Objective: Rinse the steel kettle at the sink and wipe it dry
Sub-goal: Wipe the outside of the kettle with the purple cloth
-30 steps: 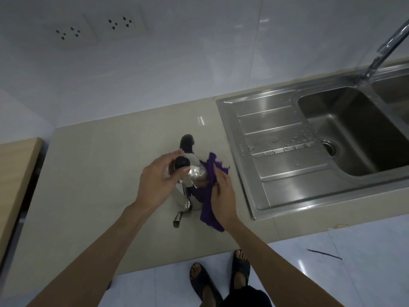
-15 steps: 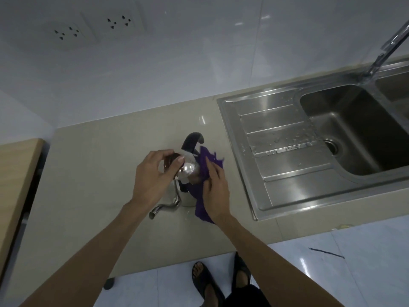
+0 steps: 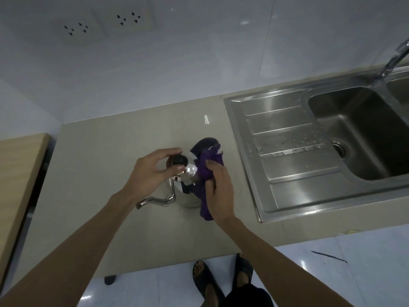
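Observation:
The steel kettle [image 3: 187,196] stands on the beige counter [image 3: 99,178], left of the sink. Its thin curved spout [image 3: 155,200] points left and its dark handle [image 3: 204,144] sticks out at the back. My left hand [image 3: 152,171] grips the black lid knob [image 3: 179,161] from above. My right hand [image 3: 219,191] presses a purple cloth [image 3: 204,173] against the kettle's right side. The cloth hangs down to the counter and hides that side of the body.
A steel sink [image 3: 367,134] with a wet ribbed drainboard [image 3: 292,147] lies to the right, its tap [image 3: 394,58] at the far right. A wooden surface [image 3: 20,173] borders the counter on the left. Wall sockets [image 3: 101,24] sit above. My sandalled feet [image 3: 221,278] stand below the counter edge.
The kettle has turned under my left hand: its spout swung from pointing toward me round to the left. My right hand with the cloth slid along the kettle's right side.

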`<action>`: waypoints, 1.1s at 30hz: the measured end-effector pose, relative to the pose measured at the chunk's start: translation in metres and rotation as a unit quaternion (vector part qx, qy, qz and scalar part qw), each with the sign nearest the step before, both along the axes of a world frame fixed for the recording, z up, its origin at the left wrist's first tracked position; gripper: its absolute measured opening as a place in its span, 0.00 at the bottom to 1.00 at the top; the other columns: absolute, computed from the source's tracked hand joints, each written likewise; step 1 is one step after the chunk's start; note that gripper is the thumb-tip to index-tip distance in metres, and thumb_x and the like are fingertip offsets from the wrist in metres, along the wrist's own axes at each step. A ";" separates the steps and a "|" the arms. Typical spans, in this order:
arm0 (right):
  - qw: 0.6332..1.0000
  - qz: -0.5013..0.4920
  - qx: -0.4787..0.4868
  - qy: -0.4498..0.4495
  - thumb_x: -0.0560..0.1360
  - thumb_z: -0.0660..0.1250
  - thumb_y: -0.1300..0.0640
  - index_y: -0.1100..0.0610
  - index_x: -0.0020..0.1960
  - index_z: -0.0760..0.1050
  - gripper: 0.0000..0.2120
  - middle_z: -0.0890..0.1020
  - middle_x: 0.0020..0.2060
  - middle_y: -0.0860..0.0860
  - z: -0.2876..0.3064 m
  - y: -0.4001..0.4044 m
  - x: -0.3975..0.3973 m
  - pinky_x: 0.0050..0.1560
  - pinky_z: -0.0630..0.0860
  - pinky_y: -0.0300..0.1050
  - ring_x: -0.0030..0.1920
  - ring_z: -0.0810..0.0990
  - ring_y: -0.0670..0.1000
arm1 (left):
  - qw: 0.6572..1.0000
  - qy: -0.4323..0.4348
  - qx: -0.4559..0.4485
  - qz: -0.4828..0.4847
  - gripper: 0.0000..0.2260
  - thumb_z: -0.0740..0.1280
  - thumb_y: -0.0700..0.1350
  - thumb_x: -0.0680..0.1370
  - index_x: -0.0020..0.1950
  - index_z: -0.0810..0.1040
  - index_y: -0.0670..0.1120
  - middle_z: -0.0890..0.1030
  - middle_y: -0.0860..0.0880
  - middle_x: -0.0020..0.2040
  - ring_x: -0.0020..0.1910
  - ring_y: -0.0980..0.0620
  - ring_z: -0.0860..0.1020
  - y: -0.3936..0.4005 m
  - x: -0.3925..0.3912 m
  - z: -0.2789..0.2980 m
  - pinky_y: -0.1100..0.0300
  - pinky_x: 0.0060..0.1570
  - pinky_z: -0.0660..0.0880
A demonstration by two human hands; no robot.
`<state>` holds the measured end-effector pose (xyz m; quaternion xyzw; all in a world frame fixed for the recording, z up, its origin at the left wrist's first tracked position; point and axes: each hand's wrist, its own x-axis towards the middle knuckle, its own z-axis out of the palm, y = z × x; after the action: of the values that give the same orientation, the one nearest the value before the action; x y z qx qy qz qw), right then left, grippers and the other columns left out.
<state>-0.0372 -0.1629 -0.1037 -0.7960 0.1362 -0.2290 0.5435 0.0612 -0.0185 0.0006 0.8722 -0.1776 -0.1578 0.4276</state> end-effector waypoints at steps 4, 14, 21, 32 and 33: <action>0.972 0.060 0.055 0.222 0.78 0.57 0.67 0.54 0.63 0.69 0.16 0.76 0.49 0.49 -0.026 -0.033 0.004 0.42 0.71 0.32 0.50 0.79 0.55 | 1.000 0.022 -0.009 -0.018 0.19 0.75 0.45 0.71 0.61 0.79 0.55 0.80 0.62 0.59 0.58 0.73 0.73 0.002 0.001 0.001 0.84 0.54 0.62; 1.000 -0.014 0.008 -0.026 0.75 0.57 0.64 0.51 0.61 0.71 0.17 0.77 0.53 0.44 0.014 -0.001 0.000 0.52 0.73 0.37 0.50 0.76 0.49 | 0.999 0.046 -0.009 -0.020 0.20 0.75 0.47 0.71 0.62 0.79 0.57 0.80 0.63 0.60 0.62 0.69 0.72 0.005 0.005 -0.004 0.66 0.67 0.62; 0.962 0.021 0.083 0.258 0.78 0.55 0.66 0.57 0.64 0.68 0.16 0.79 0.48 0.53 -0.021 -0.024 0.016 0.40 0.72 0.38 0.41 0.76 0.49 | 0.999 0.036 -0.015 -0.019 0.20 0.74 0.45 0.72 0.63 0.78 0.56 0.79 0.61 0.62 0.62 0.70 0.72 0.003 -0.002 -0.003 0.72 0.65 0.63; 0.998 -0.015 -0.050 -0.019 0.75 0.58 0.61 0.55 0.65 0.72 0.19 0.78 0.57 0.49 0.070 -0.023 0.011 0.53 0.71 0.32 0.52 0.75 0.48 | 0.989 -0.050 0.019 0.136 0.23 0.61 0.60 0.78 0.68 0.72 0.49 0.77 0.49 0.62 0.62 0.51 0.74 -0.018 -0.037 -0.009 0.57 0.63 0.69; 0.990 0.007 -0.141 -0.025 0.75 0.58 0.60 0.54 0.67 0.71 0.21 0.76 0.62 0.51 0.063 -0.030 0.022 0.59 0.71 0.38 0.57 0.73 0.52 | 0.985 -0.064 0.009 0.158 0.22 0.61 0.60 0.78 0.65 0.75 0.48 0.78 0.49 0.61 0.61 0.51 0.76 -0.019 -0.037 -0.012 0.55 0.62 0.72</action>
<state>-0.0156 -0.1931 -0.0408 -0.8598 0.0832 -0.2623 0.4302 0.0237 -0.0372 -0.0116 0.9014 -0.0630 -0.0334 0.4271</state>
